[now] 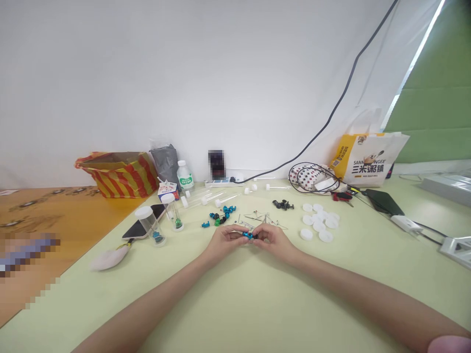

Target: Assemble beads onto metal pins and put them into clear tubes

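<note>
At the middle of the table, my left hand (227,240) is closed on a small shiny blue part (246,236), pinched between thumb and fingers. My right hand (273,239) meets it and pinches a small black part (255,237) against the blue one. Whether the two are joined cannot be made out. Just beyond my fingers lie thin metal pins (262,217), scattered loosely. Left of them is a pile of blue parts (228,210) with a few green parts (217,222). A heap of black parts (282,205) lies behind my right hand.
White round caps (319,216) lie at right. Capped clear tubes (228,201) lie at the back; two upright jars (149,225) stand at left near a phone (142,225). A bottle (185,176), striped bag (123,174), paper bag (368,159) and black cable (327,122) are further back.
</note>
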`<state>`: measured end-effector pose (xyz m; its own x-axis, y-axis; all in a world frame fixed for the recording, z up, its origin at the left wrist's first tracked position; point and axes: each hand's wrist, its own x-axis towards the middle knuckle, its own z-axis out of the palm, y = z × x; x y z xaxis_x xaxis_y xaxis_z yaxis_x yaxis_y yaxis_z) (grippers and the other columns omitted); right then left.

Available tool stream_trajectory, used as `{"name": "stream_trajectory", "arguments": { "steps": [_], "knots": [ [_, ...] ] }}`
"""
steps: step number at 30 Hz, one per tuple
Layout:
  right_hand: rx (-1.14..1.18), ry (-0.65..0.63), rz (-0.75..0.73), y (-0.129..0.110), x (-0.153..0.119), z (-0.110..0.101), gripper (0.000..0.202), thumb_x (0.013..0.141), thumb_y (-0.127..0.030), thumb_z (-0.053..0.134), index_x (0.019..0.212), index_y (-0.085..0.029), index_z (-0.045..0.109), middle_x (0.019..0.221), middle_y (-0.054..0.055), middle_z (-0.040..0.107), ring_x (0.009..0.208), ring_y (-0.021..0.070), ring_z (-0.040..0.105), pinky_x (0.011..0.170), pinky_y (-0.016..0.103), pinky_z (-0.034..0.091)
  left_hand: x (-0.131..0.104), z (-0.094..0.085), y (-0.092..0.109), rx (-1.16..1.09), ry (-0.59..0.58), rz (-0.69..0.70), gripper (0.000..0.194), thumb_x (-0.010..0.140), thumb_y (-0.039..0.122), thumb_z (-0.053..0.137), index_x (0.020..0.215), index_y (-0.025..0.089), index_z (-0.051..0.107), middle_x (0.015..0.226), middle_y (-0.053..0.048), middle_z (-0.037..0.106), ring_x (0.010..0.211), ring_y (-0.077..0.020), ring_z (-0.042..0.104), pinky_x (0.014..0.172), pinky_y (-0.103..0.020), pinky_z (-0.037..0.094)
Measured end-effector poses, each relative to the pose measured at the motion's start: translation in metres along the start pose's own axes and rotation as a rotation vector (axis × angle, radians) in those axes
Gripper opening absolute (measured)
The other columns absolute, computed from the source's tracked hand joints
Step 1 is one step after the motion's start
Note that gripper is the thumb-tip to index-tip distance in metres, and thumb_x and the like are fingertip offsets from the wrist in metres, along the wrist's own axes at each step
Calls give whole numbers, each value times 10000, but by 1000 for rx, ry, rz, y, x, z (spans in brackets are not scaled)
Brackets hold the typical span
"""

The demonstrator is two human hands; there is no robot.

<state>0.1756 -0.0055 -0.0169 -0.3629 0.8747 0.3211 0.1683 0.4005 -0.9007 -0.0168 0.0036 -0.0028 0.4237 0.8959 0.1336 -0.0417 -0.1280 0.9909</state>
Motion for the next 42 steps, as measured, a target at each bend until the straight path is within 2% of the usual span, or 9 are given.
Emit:
{"name": "stream_trajectory", "arguments": {
  "steps": [7, 12, 17, 22, 29, 42],
  "knots": [
    [-16, -4, -63, 3, 0, -2, 236, 748, -363, 609, 892, -176, 602, 823, 39, 601, 699, 144, 592, 656, 281, 492, 0, -3, 1, -50, -32, -54, 296, 646, 227, 718, 922, 140, 654, 776, -55, 705, 680, -153, 635, 712, -283, 501],
    [-9, -13, -92, 3, -2, -2, 250, 769, -398, 584, 896, -185, 612, 903, 58, 567, 682, 133, 594, 627, 274, 510, 1, -4, 0, -60, -29, -47, 273, 664, 245, 702, 911, 135, 667, 851, -74, 701, 705, -167, 639, 725, -300, 501],
    [-100, -19, -164, 2, -3, -3, 237, 807, -389, 542, 925, -197, 618, 887, 62, 554, 714, 138, 576, 595, 257, 514, 2, -5, -2, -53, -34, -34, 243, 678, 253, 690, 890, 137, 671, 813, -63, 698, 722, -176, 645, 728, -300, 501],
    [-161, -8, -221, 1, -4, -4, 211, 822, -369, 528, 931, -210, 616, 888, 60, 554, 753, 147, 575, 626, 269, 520, 2, -5, -2, -70, -16, -45, 301, 647, 236, 717, 923, 149, 637, 889, -61, 679, 756, -193, 654, 745, -320, 499],
    [-135, -28, -215, 2, -5, -4, 217, 829, -371, 512, 927, -205, 612, 897, 58, 535, 706, 133, 587, 603, 263, 530, 2, -4, -2, -76, -4, -58, 222, 628, 236, 731, 776, 138, 597, 754, -38, 684, 723, -182, 657, 718, -305, 504],
    [54, -6, -103, 3, -2, -3, 273, 764, -431, 580, 903, -202, 629, 898, 56, 535, 660, 139, 606, 650, 318, 553, 2, -3, 1, -61, 44, -70, 214, 604, 221, 745, 742, 129, 611, 672, -31, 686, 686, -178, 659, 670, -289, 512]
  ]
}}
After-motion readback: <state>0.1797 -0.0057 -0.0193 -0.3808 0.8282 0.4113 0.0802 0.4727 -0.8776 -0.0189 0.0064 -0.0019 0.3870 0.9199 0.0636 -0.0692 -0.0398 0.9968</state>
